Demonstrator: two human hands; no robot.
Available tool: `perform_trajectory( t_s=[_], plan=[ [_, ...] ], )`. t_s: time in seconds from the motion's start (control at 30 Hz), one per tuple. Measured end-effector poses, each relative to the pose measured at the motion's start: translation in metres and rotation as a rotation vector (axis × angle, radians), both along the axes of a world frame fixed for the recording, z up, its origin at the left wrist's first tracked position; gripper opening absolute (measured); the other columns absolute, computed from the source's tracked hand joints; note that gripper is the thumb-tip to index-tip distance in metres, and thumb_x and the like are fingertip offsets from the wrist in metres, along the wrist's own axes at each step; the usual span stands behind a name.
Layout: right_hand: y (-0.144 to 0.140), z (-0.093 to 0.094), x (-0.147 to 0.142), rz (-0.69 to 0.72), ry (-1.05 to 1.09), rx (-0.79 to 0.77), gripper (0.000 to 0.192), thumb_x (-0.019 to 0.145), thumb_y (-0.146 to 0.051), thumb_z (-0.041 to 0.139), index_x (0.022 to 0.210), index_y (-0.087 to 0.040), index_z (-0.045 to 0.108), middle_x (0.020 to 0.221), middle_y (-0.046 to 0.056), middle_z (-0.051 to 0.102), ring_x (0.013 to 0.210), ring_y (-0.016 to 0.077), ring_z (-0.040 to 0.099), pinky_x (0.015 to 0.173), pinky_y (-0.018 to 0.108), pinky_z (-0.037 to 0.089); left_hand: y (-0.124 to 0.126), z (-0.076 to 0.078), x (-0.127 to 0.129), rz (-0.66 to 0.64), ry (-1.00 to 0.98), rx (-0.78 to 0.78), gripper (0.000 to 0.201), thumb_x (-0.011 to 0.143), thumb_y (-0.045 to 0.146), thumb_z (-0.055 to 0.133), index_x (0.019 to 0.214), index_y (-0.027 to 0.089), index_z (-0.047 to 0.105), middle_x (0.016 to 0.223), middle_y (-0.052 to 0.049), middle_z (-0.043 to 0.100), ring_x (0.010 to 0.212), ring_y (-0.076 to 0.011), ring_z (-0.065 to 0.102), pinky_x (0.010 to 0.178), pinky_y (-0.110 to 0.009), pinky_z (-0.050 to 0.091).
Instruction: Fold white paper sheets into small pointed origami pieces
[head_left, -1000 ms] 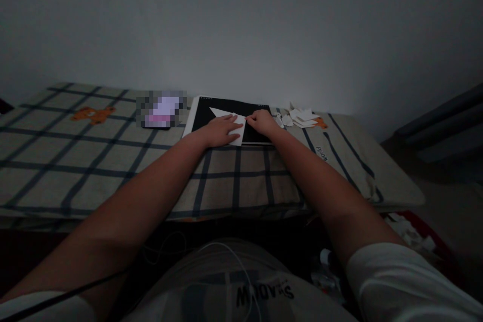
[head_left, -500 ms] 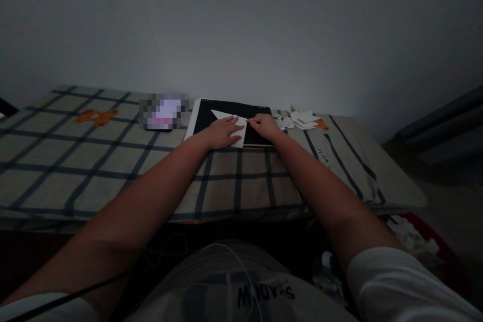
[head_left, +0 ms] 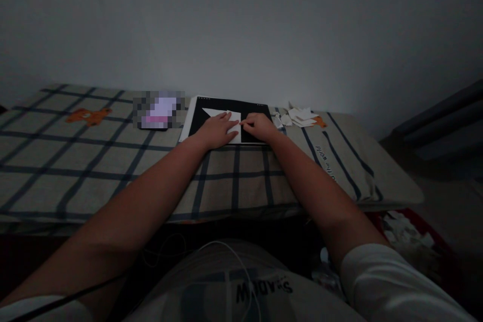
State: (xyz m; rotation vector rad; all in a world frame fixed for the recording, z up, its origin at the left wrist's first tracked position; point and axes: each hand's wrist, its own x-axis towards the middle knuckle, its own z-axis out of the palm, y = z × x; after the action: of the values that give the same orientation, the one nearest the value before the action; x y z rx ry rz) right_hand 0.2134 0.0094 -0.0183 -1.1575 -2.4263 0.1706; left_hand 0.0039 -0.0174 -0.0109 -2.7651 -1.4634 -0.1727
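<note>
Two hands on white paper, black board, checked cloth.

Nearest: a light garment (head_left: 241, 287) with dark lettering, seen upside down and not fully legible, crossed by a white cord (head_left: 234, 256). Beyond it, the checked cloth (head_left: 94, 161), cream with dark blue lines; orange bear motif (head_left: 85, 116) at far left, a line of small writing (head_left: 325, 161) at right, too small to read. On the cloth, a black board (head_left: 254, 110) with pale edge. On the board, the white paper (head_left: 226, 116), folded to a point at upper left. Left hand (head_left: 215, 131) lies flat on the paper, fingers spread, grasping nothing. Right hand (head_left: 258, 127) loosely curled, fingertips pressing the paper's right edge. Right of the board: a heap of white paper scraps (head_left: 298, 117). Left: a blurred-out item (head_left: 158, 109). Farthest: plain wall (head_left: 241, 25).
</note>
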Motion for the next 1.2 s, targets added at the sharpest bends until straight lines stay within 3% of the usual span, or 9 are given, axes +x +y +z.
perform_trajectory(
  t_s=[0.5,0.83,1.07,1.2],
  plan=[
    [-0.011,0.013,0.002,0.173,-0.010,-0.110,0.030,0.086,-0.021,0.051,0.086,-0.012,0.079,0.077,0.006,0.066,0.073,0.0148,0.056,0.070,0.028,0.038,-0.003,0.002,0.001,0.103,0.007,-0.006,0.058,0.103,0.050,0.037,0.153,0.022,0.044,0.165,-0.015,0.030,0.153,-0.0315,0.027,0.119,-0.045,0.029],
    [-0.021,0.028,0.007,0.163,0.020,-0.379,0.033,0.082,-0.036,0.059,0.059,-0.014,0.068,0.059,0.000,0.058,0.060,0.0119,0.048,0.059,0.027,0.033,-0.005,0.005,0.001,0.102,-0.026,-0.034,0.058,0.102,0.049,0.038,0.153,0.022,0.044,0.166,-0.012,0.031,0.153,-0.0310,0.027,0.119,-0.047,0.029],
    [-0.024,0.030,0.005,0.159,0.039,-0.486,0.029,0.079,-0.034,0.059,0.069,-0.012,0.075,0.063,0.002,0.065,0.062,0.0123,0.053,0.058,0.026,0.035,-0.005,0.003,0.000,0.105,-0.019,-0.017,0.059,0.102,0.051,0.037,0.153,0.022,0.044,0.166,-0.012,0.030,0.152,-0.0319,0.028,0.118,-0.047,0.030],
    [-0.027,0.034,0.004,0.144,0.037,-0.543,0.027,0.078,-0.029,0.057,0.073,-0.012,0.078,0.059,0.000,0.063,0.057,0.0109,0.050,0.055,0.025,0.033,-0.004,0.001,0.000,0.099,-0.019,-0.007,0.059,0.102,0.051,0.036,0.153,0.022,0.044,0.166,-0.013,0.030,0.152,-0.0329,0.028,0.118,-0.049,0.030]
  ],
)
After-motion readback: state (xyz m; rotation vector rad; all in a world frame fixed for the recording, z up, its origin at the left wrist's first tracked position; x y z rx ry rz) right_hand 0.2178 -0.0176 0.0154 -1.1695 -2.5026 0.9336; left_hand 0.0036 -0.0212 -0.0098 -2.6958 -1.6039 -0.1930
